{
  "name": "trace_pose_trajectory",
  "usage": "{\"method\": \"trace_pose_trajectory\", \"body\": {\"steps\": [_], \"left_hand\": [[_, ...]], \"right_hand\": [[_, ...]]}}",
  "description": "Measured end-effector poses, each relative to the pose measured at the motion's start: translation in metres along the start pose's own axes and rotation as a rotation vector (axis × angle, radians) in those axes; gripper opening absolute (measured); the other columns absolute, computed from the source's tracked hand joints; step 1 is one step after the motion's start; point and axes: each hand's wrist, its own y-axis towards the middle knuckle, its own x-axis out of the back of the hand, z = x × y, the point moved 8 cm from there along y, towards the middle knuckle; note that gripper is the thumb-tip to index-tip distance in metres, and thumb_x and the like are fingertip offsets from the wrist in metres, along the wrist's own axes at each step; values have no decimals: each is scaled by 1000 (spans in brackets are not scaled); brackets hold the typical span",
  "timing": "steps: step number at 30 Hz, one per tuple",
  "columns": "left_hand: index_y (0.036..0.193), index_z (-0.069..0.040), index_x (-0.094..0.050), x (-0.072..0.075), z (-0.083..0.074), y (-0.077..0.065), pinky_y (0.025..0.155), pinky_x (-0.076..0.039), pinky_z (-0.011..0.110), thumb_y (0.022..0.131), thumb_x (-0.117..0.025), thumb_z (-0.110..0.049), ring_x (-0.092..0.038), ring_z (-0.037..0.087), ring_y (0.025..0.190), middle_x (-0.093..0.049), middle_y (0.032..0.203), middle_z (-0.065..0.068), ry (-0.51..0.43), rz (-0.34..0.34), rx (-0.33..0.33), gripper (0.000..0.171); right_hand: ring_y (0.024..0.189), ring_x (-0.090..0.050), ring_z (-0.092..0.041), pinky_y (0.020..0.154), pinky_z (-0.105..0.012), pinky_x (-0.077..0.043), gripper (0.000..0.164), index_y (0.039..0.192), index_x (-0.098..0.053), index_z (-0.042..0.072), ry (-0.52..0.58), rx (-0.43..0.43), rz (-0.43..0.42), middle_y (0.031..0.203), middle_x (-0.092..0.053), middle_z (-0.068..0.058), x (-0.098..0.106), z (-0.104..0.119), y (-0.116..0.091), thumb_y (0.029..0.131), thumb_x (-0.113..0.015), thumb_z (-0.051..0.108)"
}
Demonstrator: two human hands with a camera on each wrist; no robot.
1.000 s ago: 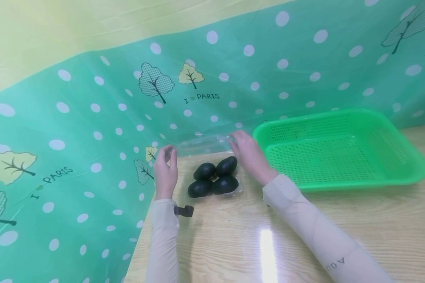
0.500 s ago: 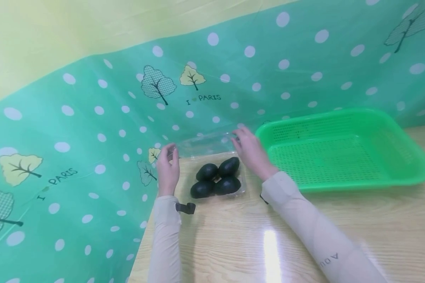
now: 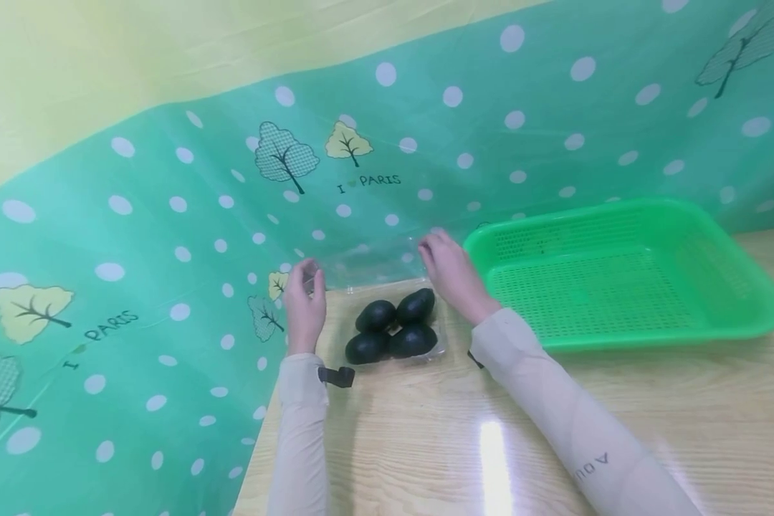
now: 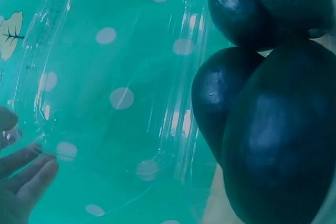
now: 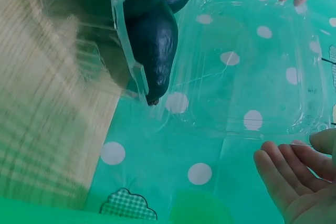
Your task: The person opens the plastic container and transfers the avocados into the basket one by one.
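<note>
Several dark, glossy avocados [image 3: 413, 340] lie close together in the base of a clear plastic clamshell box [image 3: 440, 350] on the table. The box's transparent lid [image 3: 374, 262] stands raised at the far side, above the fruit. At the lid's left corner, my left hand [image 3: 305, 312] holds the edge between thumb and fingers. My right hand [image 3: 458, 279] pinches the lid's right corner, thumb against fingers, as the right wrist view shows. In the left wrist view the avocados [image 4: 278, 129] sit beside the lid [image 4: 121, 77], and neither hand touches them.
Right of the box stands a green perforated plastic basket [image 3: 651, 337], close to my right forearm. A green dotted cloth [image 3: 522, 143] hangs behind and on the left. The pale wood table [image 3: 426, 430] extends in front.
The lid appears slightly higher than a second ago, with both hands still at its corners. The avocados stay in place; the whole view has shifted a little.
</note>
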Motion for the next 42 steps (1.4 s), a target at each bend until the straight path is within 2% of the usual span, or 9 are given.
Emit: {"method": "trace_pose_trajectory", "body": {"steps": [7, 14, 23, 31, 36, 42], "left_hand": [[143, -7, -44, 4, 2, 2, 105, -47, 42, 102, -54, -19, -57, 29, 122, -57, 132, 20, -57, -13, 40, 45], [147, -3, -40, 5, 4, 4, 105, -48, 43, 102, -52, -14, -57, 32, 124, -54, 137, 21, -47, -7, 67, 48], [147, -6, -42, 6, 12, -2, 105, -48, 42, 101, -52, -14, -56, 31, 125, -54, 139, 18, -25, 23, 122, 48], [140, -5, -50, 6, 16, -12, 102, -50, 45, 100, -54, -18, -58, 31, 121, -58, 134, 15, 34, 38, 137, 41], [137, -7, -53, 4, 22, -21, 99, -51, 45, 100, -55, -21, -58, 30, 119, -57, 135, 13, 71, 75, 213, 40], [137, -6, -53, 0, 31, -32, 96, -52, 47, 98, -54, -19, -58, 32, 119, -56, 136, 15, 81, 123, 299, 41]], "right_hand": [[107, -61, -29, 94, -39, -54, 28, 122, -57, -3, -2, -14, 19, 119, -59, -15, 0, -1, 2, 104, -50, 17], [112, -60, -33, 96, -43, -52, 32, 125, -55, -4, -54, -34, 37, 124, -59, -18, 6, -1, 1, 105, -48, 20], [117, -57, -32, 100, -44, -50, 35, 127, -54, -2, -72, -19, 85, 125, -59, -18, 11, 7, -2, 103, -52, 23], [112, -58, -32, 96, -43, -52, 34, 124, -55, -3, -98, 21, 103, 122, -57, -18, 11, 9, -7, 101, -55, 22], [115, -58, -33, 98, -44, -52, 37, 126, -56, -3, -136, 41, 163, 126, -59, -19, 4, 11, -11, 101, -55, 25], [121, -55, -32, 104, -44, -48, 45, 132, -52, -2, -122, 26, 244, 131, -56, -18, -4, 12, -17, 100, -58, 28]]}}
